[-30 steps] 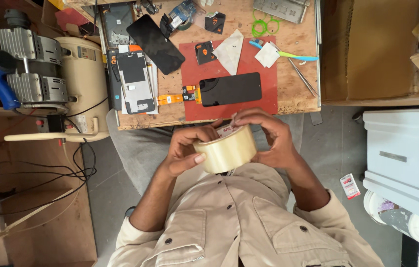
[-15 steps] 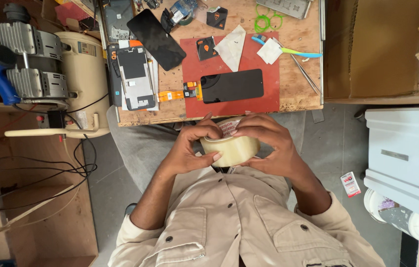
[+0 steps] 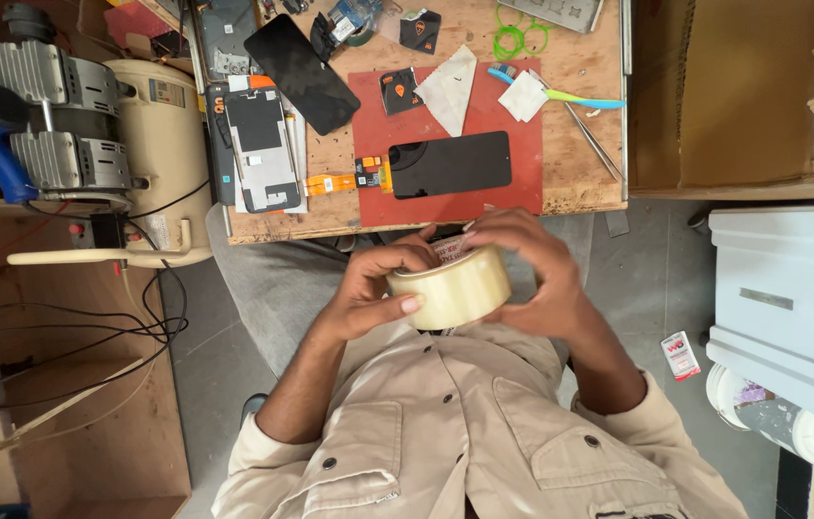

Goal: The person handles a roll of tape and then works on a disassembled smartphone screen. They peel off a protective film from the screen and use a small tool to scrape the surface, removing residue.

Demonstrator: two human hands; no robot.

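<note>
— What lies around the hands?

— A wooden workbench (image 3: 575, 187) just ahead, with a red mat (image 3: 522, 197) on it. On the mat lies a dark phone screen (image 3: 450, 165) with an orange flex cable (image 3: 335, 183), and beside it white wipes (image 3: 447, 88), a toothbrush (image 3: 561, 94) and tweezers (image 3: 591, 142). A cream compressor (image 3: 152, 144) stands off to one side, a white box (image 3: 791, 308) to the other. Nothing sits between the hands and the bench edge.

— And the tape?

— A wide roll of pale translucent tape (image 3: 453, 286), held close above the lap, just short of the bench. The left hand (image 3: 373, 288) wraps its side, thumb pressed on the outer face; the right hand (image 3: 532, 269) cups the other side, fingers curled over the top rim.

— Any change?

— The roll sits tilted more on its side than half a second ago, and the grip stays closed on it.
</note>
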